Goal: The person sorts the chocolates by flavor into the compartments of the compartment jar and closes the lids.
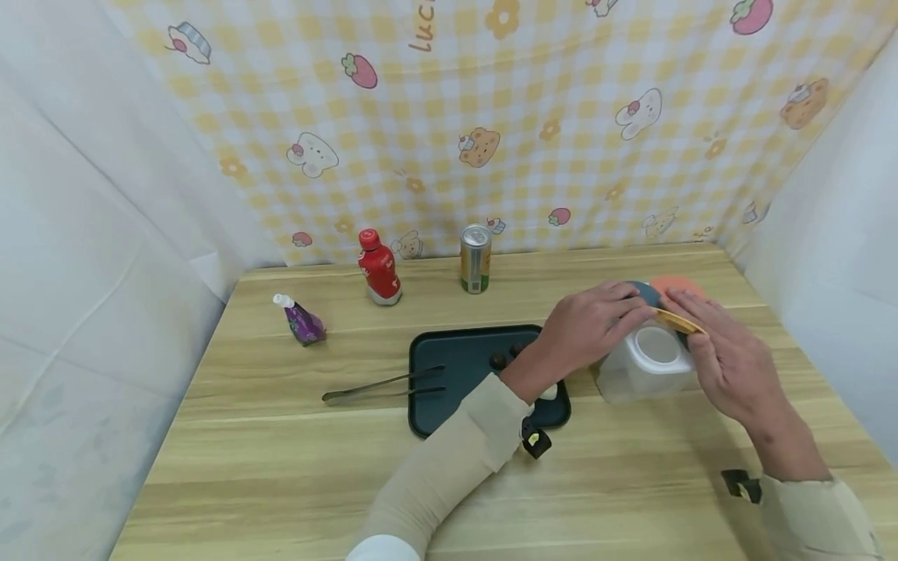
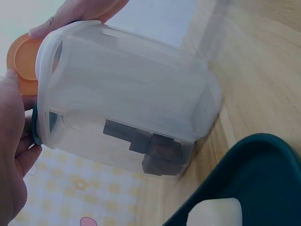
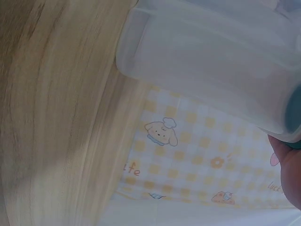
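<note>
A translucent plastic storage box [image 1: 641,378] stands at the right of the table. Its top carries coloured lids: a coral lid [image 1: 679,287], a dark teal lid [image 1: 647,294] and a raised orange-yellow lid [image 2: 27,59], seen nearly edge-on from the head. In front of that lid, a round opening [image 1: 657,344] shows. My left hand [image 1: 589,327] holds the orange-yellow lid's left edge with its thumb, its other fingers at the teal lid. My right hand [image 1: 737,370] grips the right edge, fingers over the coral lid. Dark chunks [image 2: 164,153] lie in one compartment of the box.
A dark tray [image 1: 449,347] left of the box bears dark round pieces [image 1: 498,360] and white pieces [image 2: 216,212], partly behind my left forearm. Tongs [image 1: 365,387] lean over its left rim. Farther back stand a can [image 1: 475,261], a red bottle [image 1: 380,269] and a purple pouch [image 1: 303,323].
</note>
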### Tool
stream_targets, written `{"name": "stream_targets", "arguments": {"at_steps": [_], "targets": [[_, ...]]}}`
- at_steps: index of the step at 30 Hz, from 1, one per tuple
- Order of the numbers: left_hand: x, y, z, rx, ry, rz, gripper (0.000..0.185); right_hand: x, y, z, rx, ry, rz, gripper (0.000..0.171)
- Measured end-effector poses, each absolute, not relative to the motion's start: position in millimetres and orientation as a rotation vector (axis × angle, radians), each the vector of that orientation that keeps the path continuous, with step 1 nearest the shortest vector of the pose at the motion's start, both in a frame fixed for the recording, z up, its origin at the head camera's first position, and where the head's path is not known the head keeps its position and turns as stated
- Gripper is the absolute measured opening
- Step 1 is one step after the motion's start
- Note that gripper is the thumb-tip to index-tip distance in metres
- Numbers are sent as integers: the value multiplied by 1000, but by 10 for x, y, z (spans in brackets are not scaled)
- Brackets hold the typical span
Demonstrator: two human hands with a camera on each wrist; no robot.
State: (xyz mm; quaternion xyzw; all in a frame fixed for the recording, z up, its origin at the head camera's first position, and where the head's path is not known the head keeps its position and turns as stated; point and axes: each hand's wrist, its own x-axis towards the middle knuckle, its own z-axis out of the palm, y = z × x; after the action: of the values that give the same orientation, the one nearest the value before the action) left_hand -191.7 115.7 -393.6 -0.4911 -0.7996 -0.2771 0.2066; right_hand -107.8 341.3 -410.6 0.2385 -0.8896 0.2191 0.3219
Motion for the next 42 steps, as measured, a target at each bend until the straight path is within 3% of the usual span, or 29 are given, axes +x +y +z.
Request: {"name": "stream_targets", "arguments": {"at_steps": [9, 18, 25, 30, 42], "targets": [[-1877, 1193, -3899, -1326, -2305, -741, 26, -1066, 3410, -4134, 605, -2315, 610, 62], [-1832, 1161, -3872, -1349, -2387, -794, 33, -1028, 3426, -4124, 549, -2379, 621, 46], [-1793, 1023, -3812, -1281, -2458, -838, 33, -1047, 3422, -4135, 560, -2336, 637, 49], [-1771, 778, -3844, -1259, -2389, -857, 30, -1076, 3397, -4148, 603, -2259, 660, 57], [-1706, -157, -4034, -1163, -2350, -818, 20, -1072, 3353, -4118, 553, -2256, 689, 54]]}}
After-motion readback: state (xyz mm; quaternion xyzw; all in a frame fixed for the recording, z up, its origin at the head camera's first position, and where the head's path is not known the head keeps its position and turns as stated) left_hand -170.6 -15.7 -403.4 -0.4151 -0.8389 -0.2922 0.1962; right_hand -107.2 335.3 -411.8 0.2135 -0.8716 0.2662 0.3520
